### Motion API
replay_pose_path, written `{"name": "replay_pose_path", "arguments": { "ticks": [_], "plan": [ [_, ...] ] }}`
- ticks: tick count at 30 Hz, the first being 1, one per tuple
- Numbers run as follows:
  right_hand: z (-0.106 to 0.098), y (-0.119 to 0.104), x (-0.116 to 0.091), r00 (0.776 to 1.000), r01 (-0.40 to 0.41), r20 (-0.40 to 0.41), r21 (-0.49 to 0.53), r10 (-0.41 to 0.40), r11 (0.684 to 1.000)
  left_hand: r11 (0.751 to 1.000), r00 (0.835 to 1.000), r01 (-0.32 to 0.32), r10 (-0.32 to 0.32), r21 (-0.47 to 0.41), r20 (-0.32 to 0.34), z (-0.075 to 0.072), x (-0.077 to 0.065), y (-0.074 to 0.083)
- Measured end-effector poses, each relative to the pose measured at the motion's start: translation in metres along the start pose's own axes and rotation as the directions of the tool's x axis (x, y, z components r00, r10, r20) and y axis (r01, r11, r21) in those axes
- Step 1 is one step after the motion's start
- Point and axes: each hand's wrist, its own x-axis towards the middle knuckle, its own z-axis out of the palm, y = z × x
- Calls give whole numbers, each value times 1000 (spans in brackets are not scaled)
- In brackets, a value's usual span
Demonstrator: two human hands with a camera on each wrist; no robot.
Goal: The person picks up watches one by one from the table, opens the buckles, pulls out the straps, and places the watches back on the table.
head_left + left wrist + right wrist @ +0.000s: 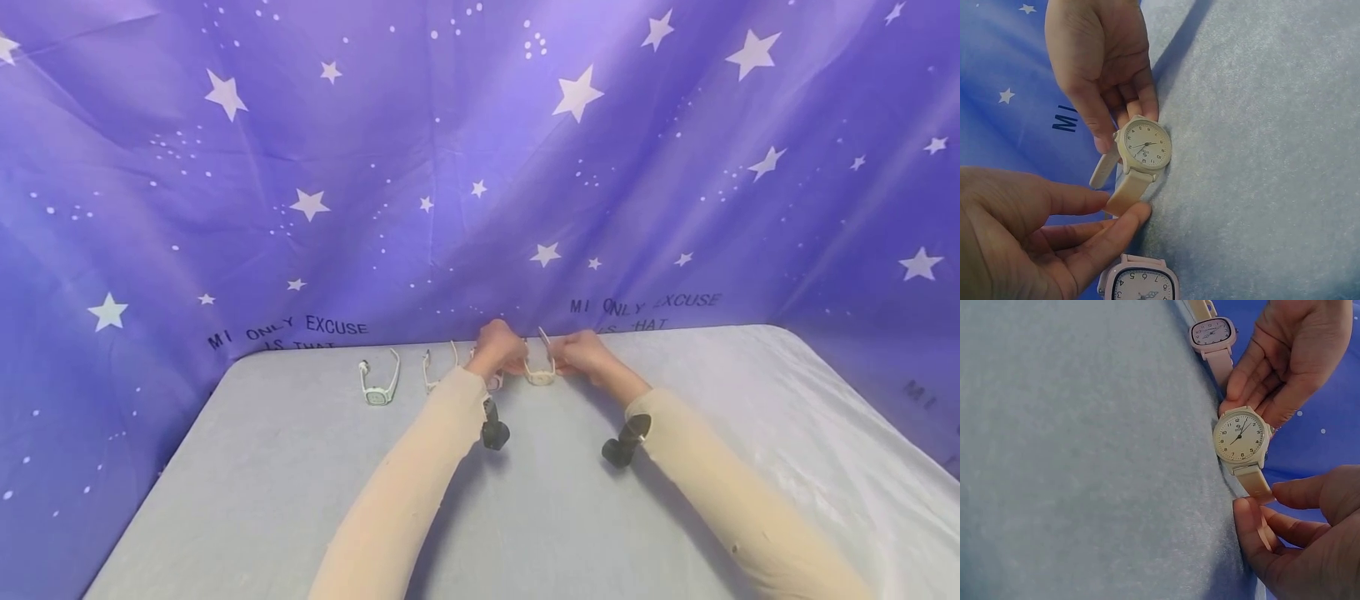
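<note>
A cream wristwatch (540, 377) with a round dial stands on the table between my two hands, its strap ends raised toward the backdrop. My left hand (500, 346) pinches one side of its strap (1129, 192) between thumb and fingers. On the opposite side, my right hand (588, 354) pinches the other strap part (1254, 482). Both wrist views show the dial facing out, free of fingers. Just beside my left hand is a pink wristwatch (1212, 332) with a rounded square dial, partly hidden in the head view.
Farther left stands a pale green-white watch (377, 397). Another light watch (429, 385) is partly covered by my left sleeve. All stand in a row near the back edge of the grey cloth-covered table (247, 475). A purple star-printed backdrop (450, 167) hangs right behind.
</note>
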Motion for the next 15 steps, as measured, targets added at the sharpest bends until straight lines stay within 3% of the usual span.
{"name": "replay_pose_path", "arguments": {
  "ticks": [9, 15],
  "plan": [
    [1, -7, -2, 1000, 22, 13, -27, -22, 999, 999, 1000, 14, -14, -46, 7, -6, 1, 2],
    [6, 3, -5, 1000, 14, 28, -23, -13, 1000, 998, 998, 17, -14, 54, -60, 2, -5, -6]
  ]
}}
